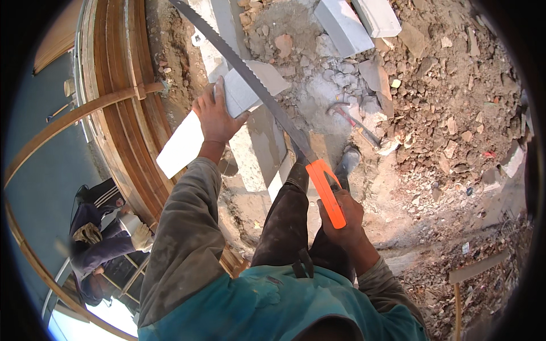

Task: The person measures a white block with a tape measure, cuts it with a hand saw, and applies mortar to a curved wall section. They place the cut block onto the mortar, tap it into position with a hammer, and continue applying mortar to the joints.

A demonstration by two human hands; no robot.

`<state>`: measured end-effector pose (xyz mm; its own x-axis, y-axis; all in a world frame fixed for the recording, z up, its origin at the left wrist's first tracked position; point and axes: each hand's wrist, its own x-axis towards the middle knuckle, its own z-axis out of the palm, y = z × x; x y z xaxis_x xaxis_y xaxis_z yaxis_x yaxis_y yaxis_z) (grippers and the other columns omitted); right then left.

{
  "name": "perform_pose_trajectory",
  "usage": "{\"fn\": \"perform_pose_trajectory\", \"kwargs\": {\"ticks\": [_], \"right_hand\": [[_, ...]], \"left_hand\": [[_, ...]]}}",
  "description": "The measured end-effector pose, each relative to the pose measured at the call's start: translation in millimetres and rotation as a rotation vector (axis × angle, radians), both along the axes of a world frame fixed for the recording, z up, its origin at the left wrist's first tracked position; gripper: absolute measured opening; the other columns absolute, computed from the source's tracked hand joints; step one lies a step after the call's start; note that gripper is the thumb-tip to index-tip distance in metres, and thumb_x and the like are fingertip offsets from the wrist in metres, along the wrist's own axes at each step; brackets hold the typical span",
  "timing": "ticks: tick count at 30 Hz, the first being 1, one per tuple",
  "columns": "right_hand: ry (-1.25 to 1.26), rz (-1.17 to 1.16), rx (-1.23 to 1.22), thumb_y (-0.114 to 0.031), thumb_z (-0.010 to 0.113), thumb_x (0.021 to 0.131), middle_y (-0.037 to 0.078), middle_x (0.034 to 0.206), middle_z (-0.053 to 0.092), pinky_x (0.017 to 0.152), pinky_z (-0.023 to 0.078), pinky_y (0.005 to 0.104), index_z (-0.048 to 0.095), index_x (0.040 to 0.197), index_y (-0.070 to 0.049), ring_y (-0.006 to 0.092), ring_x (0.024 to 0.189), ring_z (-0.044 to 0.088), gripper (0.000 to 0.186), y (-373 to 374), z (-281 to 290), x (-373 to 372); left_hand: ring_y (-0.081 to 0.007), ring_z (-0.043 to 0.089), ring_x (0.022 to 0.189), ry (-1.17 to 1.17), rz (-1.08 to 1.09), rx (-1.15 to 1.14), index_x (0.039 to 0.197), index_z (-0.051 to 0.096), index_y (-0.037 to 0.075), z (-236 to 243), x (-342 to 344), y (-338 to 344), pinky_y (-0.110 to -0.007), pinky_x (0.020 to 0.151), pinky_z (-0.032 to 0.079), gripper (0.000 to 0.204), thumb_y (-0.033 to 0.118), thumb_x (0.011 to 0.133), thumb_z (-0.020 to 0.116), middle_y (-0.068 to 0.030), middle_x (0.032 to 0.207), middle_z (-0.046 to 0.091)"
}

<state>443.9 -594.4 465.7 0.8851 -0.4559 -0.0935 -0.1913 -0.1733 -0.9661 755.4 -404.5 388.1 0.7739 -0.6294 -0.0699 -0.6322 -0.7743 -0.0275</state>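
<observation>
My left hand (pixel 219 116) lies with fingers spread on a pale lightweight block (pixel 183 146), which rests at an angle across a low row of similar blocks (pixel 250 156). In my right hand (pixel 344 219) is a handsaw (pixel 327 190), gripped by its orange handle. Its long toothed blade points away and to the left, passing over or beside the right end of the pale block. Whether the teeth touch the block I cannot tell. My legs stand just behind the row of blocks.
A claw hammer (pixel 361 128) lies on dusty ground right of the saw. Cut blocks (pixel 344 28) sit at the far side, with rubble (pixel 443 113) spread to the right. Curved-looking wooden boards (pixel 122 113) run along the left. Another person (pixel 108 238) works beyond them at lower left.
</observation>
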Motion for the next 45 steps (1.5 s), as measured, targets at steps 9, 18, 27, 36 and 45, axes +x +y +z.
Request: {"fn": "perform_pose_trajectory", "kwargs": {"ticks": [9, 18, 27, 36, 45], "right_hand": [[0.182, 0.061, 0.058, -0.008, 0.070, 0.085, 0.012, 0.068, 0.060, 0.052, 0.048, 0.0343, 0.057, 0.084, -0.003, 0.0265, 0.057, 0.062, 0.014, -9, -16, 7], [0.235, 0.111, 0.019, -0.015, 0.070, 0.081, 0.018, 0.075, 0.064, 0.062, 0.051, 0.0461, 0.055, 0.087, -0.006, 0.0394, 0.072, 0.064, 0.019, -24, -59, 58], [0.321, 0.106, -0.176, -0.013, 0.070, 0.078, 0.017, 0.080, 0.065, 0.064, 0.052, 0.0454, 0.056, 0.090, -0.006, 0.0379, 0.074, 0.065, 0.020, -42, -153, 87], [0.096, -0.111, -0.974, -0.006, 0.070, 0.084, 0.013, 0.082, 0.059, 0.057, 0.050, 0.0397, 0.058, 0.095, -0.005, 0.0323, 0.067, 0.061, 0.016, -198, -113, 15], [1.078, 0.114, -1.200, -0.011, 0.048, 0.091, 0.013, 0.136, 0.048, 0.092, 0.039, 0.0630, 0.039, 0.134, -0.012, 0.0378, 0.121, 0.052, 0.044, -381, -180, 53]], "left_hand": [[-0.0378, 0.035, 0.128, 0.029, -0.002, -0.006, 0.149, 0.031, 0.010, 7, 3, -1, -0.057, 0.108, 0.019, 0.110, 0.052, 0.060, 0.080, -0.0211, 0.136, 0.038], [-0.0375, 0.040, 0.120, -0.007, -0.017, -0.015, 0.149, 0.032, 0.010, 3, 2, 7, -0.052, 0.106, 0.022, 0.109, 0.046, 0.058, 0.081, -0.0202, 0.134, 0.040], [-0.0373, 0.041, 0.118, 0.006, -0.027, -0.065, 0.148, 0.035, 0.009, -5, -4, -8, -0.052, 0.105, 0.024, 0.108, 0.047, 0.058, 0.080, -0.0203, 0.131, 0.042], [-0.0317, 0.041, 0.125, 0.005, 0.060, -0.024, 0.149, 0.035, 0.017, 9, -10, 7, -0.056, 0.109, 0.021, 0.106, 0.053, 0.060, 0.079, -0.0136, 0.135, 0.043], [-0.0253, 0.047, 0.124, -0.195, -0.023, -0.286, 0.140, 0.047, 0.018, -17, -11, 16, -0.055, 0.105, 0.030, 0.096, 0.044, 0.057, 0.088, -0.0072, 0.133, 0.049]]}}
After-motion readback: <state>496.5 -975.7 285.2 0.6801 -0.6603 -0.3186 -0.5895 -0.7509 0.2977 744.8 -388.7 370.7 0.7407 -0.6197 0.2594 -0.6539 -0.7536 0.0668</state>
